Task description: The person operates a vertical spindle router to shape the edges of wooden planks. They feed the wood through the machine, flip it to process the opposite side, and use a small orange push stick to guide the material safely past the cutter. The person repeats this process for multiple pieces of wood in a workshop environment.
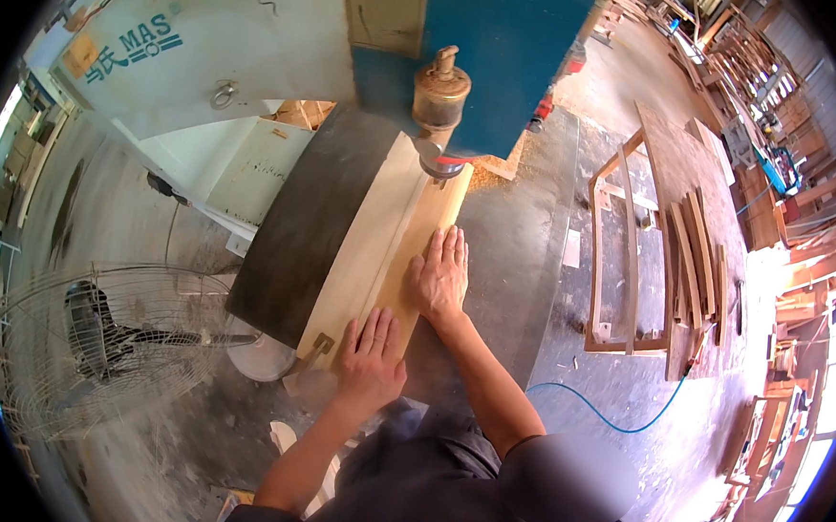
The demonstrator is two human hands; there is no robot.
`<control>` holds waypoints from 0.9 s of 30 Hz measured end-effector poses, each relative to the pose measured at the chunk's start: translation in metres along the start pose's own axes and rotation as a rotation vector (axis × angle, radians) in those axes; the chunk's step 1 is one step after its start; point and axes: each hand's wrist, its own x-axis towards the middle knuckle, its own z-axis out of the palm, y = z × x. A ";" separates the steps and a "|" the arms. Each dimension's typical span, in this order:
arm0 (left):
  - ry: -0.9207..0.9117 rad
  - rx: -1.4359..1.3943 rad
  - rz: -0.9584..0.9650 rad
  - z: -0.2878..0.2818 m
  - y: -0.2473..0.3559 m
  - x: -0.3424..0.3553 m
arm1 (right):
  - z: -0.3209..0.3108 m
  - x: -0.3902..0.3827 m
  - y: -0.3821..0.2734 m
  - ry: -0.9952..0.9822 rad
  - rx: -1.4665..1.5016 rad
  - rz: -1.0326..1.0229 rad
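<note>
A long yellowish wooden board (424, 221) lies on the dark machine table (301, 211), its far end under the machine head. Along its left side runs a paler wooden piece (360, 243); I cannot tell whether the two are joined. My right hand (441, 274) rests flat on the board's right part, fingers stretched toward the machine. Nearer to me, my left hand (374, 362) lies palm down at the board's near end, fingers stretched out. Beside its fingertips is a small metal fitting (320, 345). The cutting part beneath the round metal guide (443, 167) is mostly hidden.
The blue machine body (492, 65) with an amber oil cup (442, 95) stands ahead. Its white door (211, 47) swings out left. A wire-cage fan (107, 338) is at left. To the right, wooden strips (696, 259) lie on a framed bench, with a blue hose (628, 430) below.
</note>
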 end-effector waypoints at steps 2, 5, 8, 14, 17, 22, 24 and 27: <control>-0.003 -0.011 0.010 -0.001 0.000 -0.004 | -0.002 -0.005 -0.002 0.006 -0.007 -0.001; -0.001 -0.020 0.007 -0.004 0.001 -0.015 | -0.005 -0.015 -0.008 0.002 0.012 0.002; 0.003 -0.039 -0.003 -0.008 0.003 -0.024 | -0.010 -0.026 -0.015 -0.022 0.031 0.009; 0.003 -0.124 -0.096 -0.022 0.013 -0.018 | -0.014 -0.042 -0.021 -0.037 0.029 0.006; 0.071 -0.076 -0.095 -0.024 0.014 0.023 | -0.016 -0.050 -0.021 -0.037 0.060 0.008; 0.060 -0.002 -0.083 0.001 0.002 0.054 | -0.017 -0.058 -0.017 -0.035 0.121 -0.024; 0.081 -0.010 -0.074 0.009 0.001 0.052 | -0.020 -0.062 -0.015 -0.050 0.144 -0.020; 0.094 0.002 -0.056 0.010 0.003 0.047 | -0.022 -0.064 -0.016 -0.056 0.132 -0.016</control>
